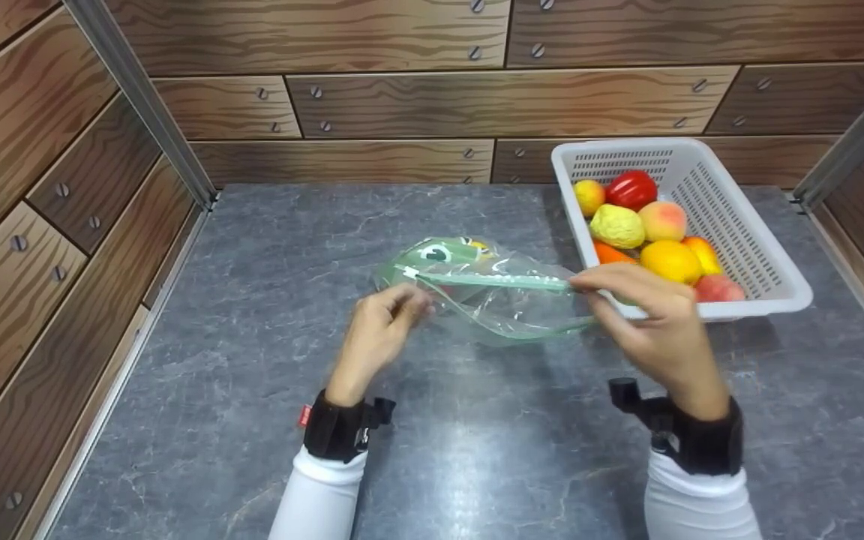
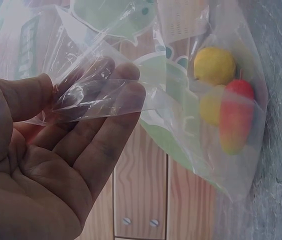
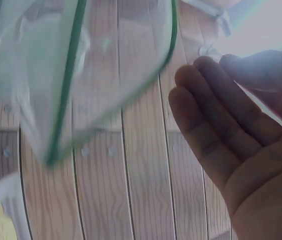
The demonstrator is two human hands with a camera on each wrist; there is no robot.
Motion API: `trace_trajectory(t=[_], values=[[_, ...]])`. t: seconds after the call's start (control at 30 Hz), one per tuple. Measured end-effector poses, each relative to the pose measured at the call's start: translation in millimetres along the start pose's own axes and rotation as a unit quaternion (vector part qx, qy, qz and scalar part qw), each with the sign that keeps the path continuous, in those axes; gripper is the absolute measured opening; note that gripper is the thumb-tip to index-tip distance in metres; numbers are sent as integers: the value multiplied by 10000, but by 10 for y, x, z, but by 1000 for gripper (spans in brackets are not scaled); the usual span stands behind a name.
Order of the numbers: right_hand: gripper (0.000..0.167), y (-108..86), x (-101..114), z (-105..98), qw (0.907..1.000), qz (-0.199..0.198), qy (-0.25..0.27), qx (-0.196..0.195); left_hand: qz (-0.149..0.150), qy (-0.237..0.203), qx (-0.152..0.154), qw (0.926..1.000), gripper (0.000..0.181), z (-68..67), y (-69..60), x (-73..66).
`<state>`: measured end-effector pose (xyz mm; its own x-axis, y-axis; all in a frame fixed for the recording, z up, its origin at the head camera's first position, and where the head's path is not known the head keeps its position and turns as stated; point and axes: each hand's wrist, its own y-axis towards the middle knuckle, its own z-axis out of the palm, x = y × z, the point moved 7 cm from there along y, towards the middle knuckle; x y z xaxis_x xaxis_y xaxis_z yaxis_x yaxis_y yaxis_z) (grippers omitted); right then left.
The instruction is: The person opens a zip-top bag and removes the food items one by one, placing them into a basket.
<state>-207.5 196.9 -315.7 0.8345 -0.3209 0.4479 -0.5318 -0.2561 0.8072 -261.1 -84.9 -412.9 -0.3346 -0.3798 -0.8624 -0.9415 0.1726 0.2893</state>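
Observation:
A clear zip bag (image 1: 522, 304) with green edging and a green cartoon print lies between the two hands. Through its plastic, a red and yellow-green toy fruit (image 2: 237, 115) and yellow toy fruits (image 2: 214, 66) show. The left hand (image 1: 379, 330) pinches the film between thumb and fingers, near the bag's white slider (image 1: 408, 272). At the other end is the blurred right hand (image 1: 657, 330), overlapping the green edging in the head view. In the right wrist view its slightly bent fingers (image 3: 186, 107) stand apart from the green edging (image 3: 68, 75).
A white plastic basket (image 1: 796, 292) at the back right holds several toy fruits and vegetables, among them a red pepper (image 1: 632, 189) and an orange (image 1: 670, 261). Wood-patterned panels (image 1: 394, 105) wall in the grey marbled tabletop (image 1: 252, 300) at the back and sides.

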Motion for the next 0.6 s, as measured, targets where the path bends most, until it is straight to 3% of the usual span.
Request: trace_trajectory(t=[0.23,0.4,0.5,0.6], values=[[33,32,131,300,9969,-277,-184,718,57,-96,88,9999,17,37,3,-13],[33,-7,102,451,9920,-369,-358,1157,21,-118,105,9999,16,55,4,-23],[30,-43,15,566,9844,-247,-709,1594,58,-61,133,9999,15,68,-4,-34],[26,-53,-96,696,9705,5,-1091,2151,97,78,156,9998,16,79,-12,-48]])
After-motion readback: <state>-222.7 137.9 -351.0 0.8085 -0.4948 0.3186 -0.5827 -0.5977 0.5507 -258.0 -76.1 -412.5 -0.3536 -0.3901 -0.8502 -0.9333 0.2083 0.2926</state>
